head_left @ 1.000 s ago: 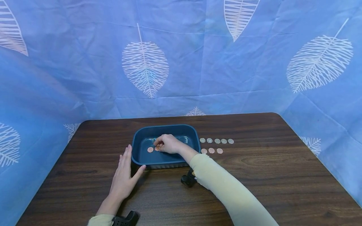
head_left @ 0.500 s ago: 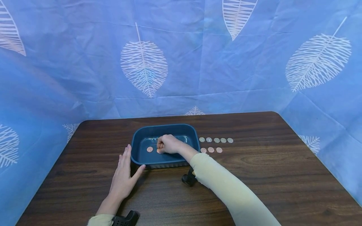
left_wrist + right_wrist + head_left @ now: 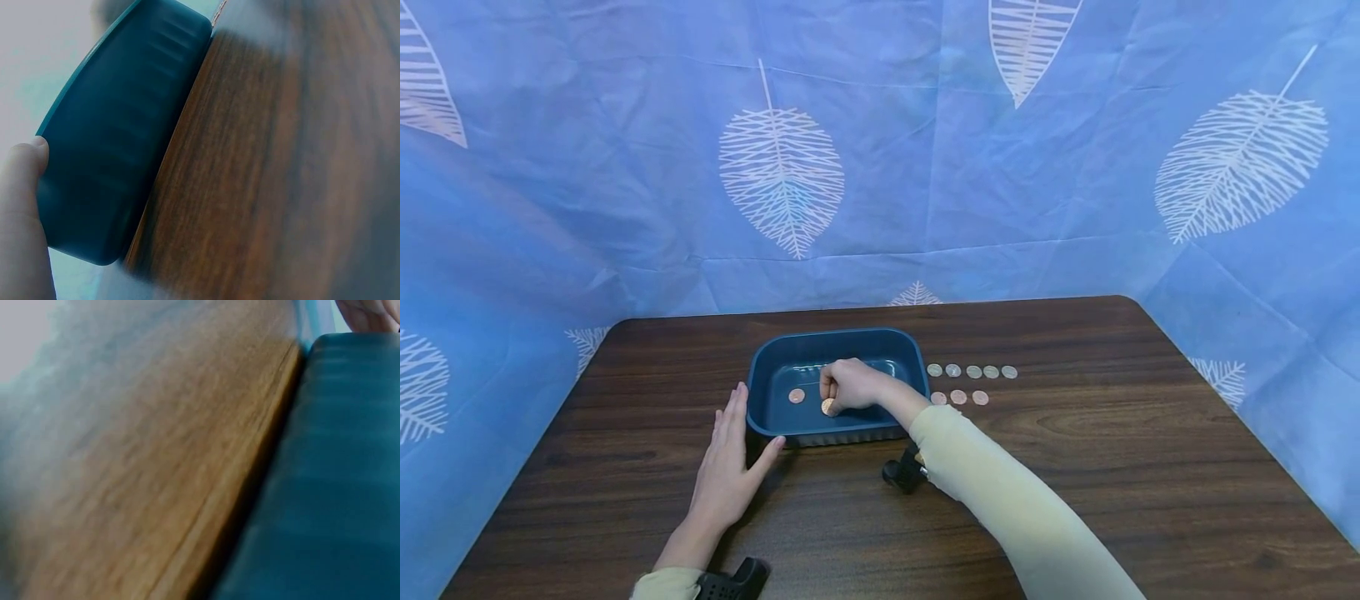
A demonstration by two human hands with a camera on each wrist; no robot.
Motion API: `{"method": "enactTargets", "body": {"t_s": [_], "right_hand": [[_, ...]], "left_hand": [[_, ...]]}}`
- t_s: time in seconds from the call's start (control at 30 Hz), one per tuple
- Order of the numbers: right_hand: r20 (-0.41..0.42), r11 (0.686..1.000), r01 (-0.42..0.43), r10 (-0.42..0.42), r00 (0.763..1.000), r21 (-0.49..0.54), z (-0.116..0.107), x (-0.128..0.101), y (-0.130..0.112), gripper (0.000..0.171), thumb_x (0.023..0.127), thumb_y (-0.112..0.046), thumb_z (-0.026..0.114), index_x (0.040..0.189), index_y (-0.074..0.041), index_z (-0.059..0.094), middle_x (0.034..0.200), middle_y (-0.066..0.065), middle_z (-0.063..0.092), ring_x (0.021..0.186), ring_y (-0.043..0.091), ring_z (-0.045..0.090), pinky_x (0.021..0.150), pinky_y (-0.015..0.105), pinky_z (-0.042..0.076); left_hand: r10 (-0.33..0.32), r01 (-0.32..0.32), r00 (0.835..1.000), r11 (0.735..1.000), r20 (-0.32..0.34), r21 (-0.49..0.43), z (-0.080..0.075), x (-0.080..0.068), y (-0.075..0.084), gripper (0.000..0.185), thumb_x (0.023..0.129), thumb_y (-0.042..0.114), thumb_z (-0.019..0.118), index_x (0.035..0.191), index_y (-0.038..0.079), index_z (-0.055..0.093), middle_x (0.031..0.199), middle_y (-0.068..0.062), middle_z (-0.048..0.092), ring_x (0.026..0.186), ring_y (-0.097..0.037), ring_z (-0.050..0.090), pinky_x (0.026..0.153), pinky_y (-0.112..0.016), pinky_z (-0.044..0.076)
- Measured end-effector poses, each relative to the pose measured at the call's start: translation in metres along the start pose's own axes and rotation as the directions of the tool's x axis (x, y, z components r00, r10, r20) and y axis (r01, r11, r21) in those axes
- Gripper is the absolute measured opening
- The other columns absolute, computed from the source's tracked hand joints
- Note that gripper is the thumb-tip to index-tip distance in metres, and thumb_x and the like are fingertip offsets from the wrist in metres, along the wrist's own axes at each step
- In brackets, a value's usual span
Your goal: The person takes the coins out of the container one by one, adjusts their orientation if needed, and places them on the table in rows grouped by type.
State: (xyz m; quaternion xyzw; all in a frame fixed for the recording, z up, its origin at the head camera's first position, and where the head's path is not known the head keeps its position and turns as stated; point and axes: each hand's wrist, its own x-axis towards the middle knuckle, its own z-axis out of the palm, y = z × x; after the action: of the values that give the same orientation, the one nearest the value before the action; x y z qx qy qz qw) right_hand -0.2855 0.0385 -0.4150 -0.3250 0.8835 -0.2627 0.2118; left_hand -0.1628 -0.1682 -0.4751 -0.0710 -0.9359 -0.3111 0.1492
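A dark blue rectangular tray (image 3: 842,439) stands on the wooden table. Inside it, my right hand (image 3: 861,386) pinches a copper-coloured coin (image 3: 827,407) between thumb and curled fingers. Another copper-coloured coin (image 3: 797,396) lies to the left on the tray's floor. My left hand (image 3: 724,467) rests against the left end with straight fingers, its thumb spread toward the front corner. The left wrist view has that thumb (image 3: 22,206) right at the rim of the tray (image 3: 119,137). The right wrist view is filled mostly by the tray's outer wall (image 3: 337,475) and table.
Right of the tray, a row of several silver-coloured coins (image 3: 973,372) lies behind a shorter row of copper-coloured coins (image 3: 958,397). The brown table (image 3: 1120,467) has rounded far corners. A blue curtain with white leaf prints (image 3: 887,167) hangs behind it.
My right hand has drawn the pinched coin slightly right and toward me, away from the other coin in the tray. The left hand keeps its place.
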Motion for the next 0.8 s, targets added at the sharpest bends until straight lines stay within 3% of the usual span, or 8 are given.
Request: {"method": "enactTargets", "body": {"t_s": [0.3,0.8], "right_hand": [[0.024,0.995,0.099,-0.099,0.995,0.025,-0.014,-0.021,0.005,0.008,0.088,0.003,0.063,0.087,-0.005,0.063,0.079,0.002,0.058,0.07,0.013,0.053,0.065,0.025,0.044],[-0.107,0.98,0.198,-0.195,0.975,0.024,-0.047,-0.06,0.012,0.012,0.092,-0.003,0.061,0.102,-0.003,0.068,0.089,-0.001,0.063,0.083,0.011,0.06,0.076,0.025,0.05]], "left_hand": [[0.002,-0.002,1.0,1.0,0.001,-0.006,0.0,-0.001,0.0,0.089,0.091,0.046,0.06,0.155,0.015,0.005,0.157,-0.017,0.016,0.142,-0.038,0.018,0.111,-0.057,0.016],[0.037,-0.037,0.999,0.999,-0.019,-0.016,0.0,-0.001,-0.001,0.088,0.092,0.046,0.059,0.155,0.018,0.003,0.158,-0.014,0.015,0.142,-0.034,0.017,0.114,-0.051,0.013]]}}
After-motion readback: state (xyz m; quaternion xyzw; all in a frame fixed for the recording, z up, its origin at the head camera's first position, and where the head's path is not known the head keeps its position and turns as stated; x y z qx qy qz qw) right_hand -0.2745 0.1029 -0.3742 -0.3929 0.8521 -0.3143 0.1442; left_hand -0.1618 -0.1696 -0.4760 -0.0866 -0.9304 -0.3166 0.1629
